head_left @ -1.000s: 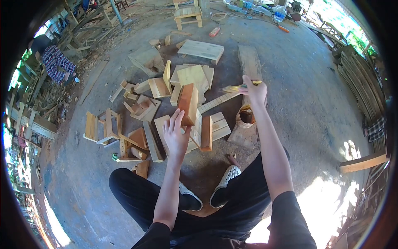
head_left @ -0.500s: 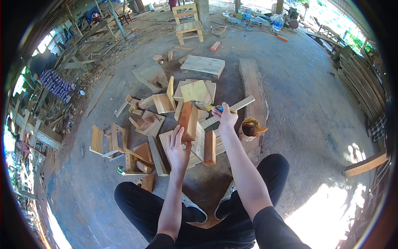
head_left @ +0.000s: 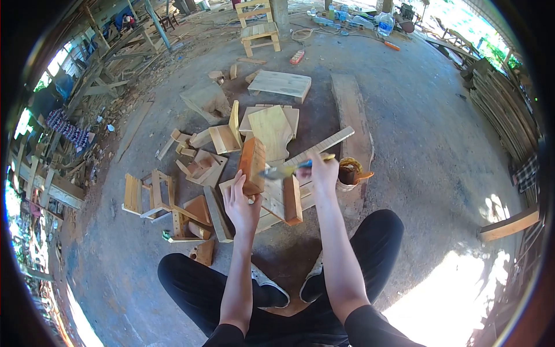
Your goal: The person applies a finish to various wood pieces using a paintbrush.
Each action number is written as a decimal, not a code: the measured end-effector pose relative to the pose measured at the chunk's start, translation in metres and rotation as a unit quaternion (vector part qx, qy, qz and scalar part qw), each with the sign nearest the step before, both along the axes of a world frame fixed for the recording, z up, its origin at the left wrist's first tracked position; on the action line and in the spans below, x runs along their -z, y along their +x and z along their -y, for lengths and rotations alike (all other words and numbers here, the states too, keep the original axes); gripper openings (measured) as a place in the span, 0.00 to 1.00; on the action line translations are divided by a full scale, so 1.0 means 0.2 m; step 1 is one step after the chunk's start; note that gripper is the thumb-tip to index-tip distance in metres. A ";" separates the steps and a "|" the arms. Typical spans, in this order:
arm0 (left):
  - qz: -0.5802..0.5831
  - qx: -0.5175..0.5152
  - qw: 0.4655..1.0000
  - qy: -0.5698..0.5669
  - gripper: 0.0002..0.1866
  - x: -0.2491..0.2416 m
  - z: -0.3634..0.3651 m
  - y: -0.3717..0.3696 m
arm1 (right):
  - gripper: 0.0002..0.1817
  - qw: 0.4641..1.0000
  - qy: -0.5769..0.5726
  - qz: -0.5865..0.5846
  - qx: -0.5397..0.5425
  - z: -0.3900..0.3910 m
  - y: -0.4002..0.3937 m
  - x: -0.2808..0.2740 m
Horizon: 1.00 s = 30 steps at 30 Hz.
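My left hand (head_left: pixel 241 203) is closed around the lower end of a reddish-brown wooden block (head_left: pixel 252 165), held upright and slightly tilted. In my right hand (head_left: pixel 321 171) is a paintbrush (head_left: pixel 281 172), gripped by its handle, its bristles pointing left and at the block's right side. The bristles are a little blurred. To the right of my right hand stands a pot (head_left: pixel 349 175) with brown-stained insides and an orange handle sticking out. Below the brush, another reddish-brown wooden block (head_left: pixel 292 200) rests on pale boards.
Small slatted wooden pieces (head_left: pixel 151 194) and a grey plank (head_left: pixel 218 214) lie to the left. Ahead are a low wooden stool (head_left: pixel 281 84), a long board (head_left: pixel 351 110) and a small chair (head_left: pixel 259 30). Stacked timber (head_left: pixel 504 110) lines the right side.
The brush has swung down along the block's right side, with my right hand moving lower and slightly right. The block in my left hand has shifted slightly left and up.
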<state>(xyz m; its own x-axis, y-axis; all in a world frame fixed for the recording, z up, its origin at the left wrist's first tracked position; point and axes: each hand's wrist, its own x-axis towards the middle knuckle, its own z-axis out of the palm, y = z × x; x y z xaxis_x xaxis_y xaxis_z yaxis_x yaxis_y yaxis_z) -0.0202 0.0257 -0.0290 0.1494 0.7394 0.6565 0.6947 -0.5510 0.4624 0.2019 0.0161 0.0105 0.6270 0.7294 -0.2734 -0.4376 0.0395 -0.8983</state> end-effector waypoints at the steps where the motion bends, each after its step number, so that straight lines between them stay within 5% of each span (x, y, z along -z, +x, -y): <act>1: -0.003 0.000 1.000 -0.002 0.38 -0.01 0.00 0.00 | 0.12 0.999 0.027 -0.025 0.030 -0.04 0.02 -0.03; 6: -0.024 0.041 0.999 0.003 0.38 -0.04 0.04 0.04 | 0.10 0.981 0.137 -0.064 0.120 -0.30 0.02 0.03; 17: 0.002 -0.035 0.999 -0.003 0.39 0.05 -0.05 -0.04 | 0.11 0.994 0.084 -0.011 -0.066 0.02 -0.12 -0.03; 21: 0.019 -0.025 0.999 -0.029 0.40 0.06 -0.06 -0.10 | 0.11 0.996 0.081 0.021 -0.012 -0.03 -0.09 -0.07; 30: 0.009 0.027 0.999 -0.024 0.40 0.03 -0.05 -0.10 | 0.15 0.996 0.009 0.052 -0.074 -0.29 -0.08 0.03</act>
<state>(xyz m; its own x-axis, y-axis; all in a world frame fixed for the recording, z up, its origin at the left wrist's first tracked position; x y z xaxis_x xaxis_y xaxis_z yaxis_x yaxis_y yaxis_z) -0.0402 0.0361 -0.0345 0.1781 0.7613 0.6235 0.6559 -0.5642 0.5015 0.1858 0.0734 0.0051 0.5366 0.8200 -0.1991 -0.3442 -0.0027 -0.9389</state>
